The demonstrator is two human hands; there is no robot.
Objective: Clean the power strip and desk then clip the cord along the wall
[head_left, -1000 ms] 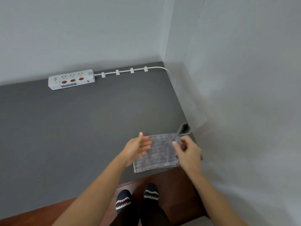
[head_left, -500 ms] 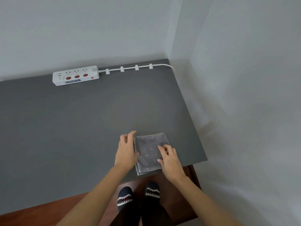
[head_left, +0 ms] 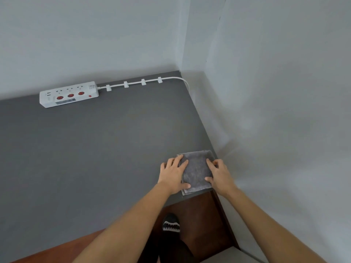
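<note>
Both hands lie flat and spread on the folded cloth (head_left: 196,172) at the desk's (head_left: 95,149) near right corner: left hand (head_left: 173,174) on its left edge, right hand (head_left: 220,174) on its right. The power strip (head_left: 69,94) lies far up-left of the cloth, long axis along the back wall, nearer the left hand.

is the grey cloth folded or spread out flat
Folded. The grey cloth is a compact square with stacked layer edges showing at its near side, lying at the desk's near right corner.
</note>
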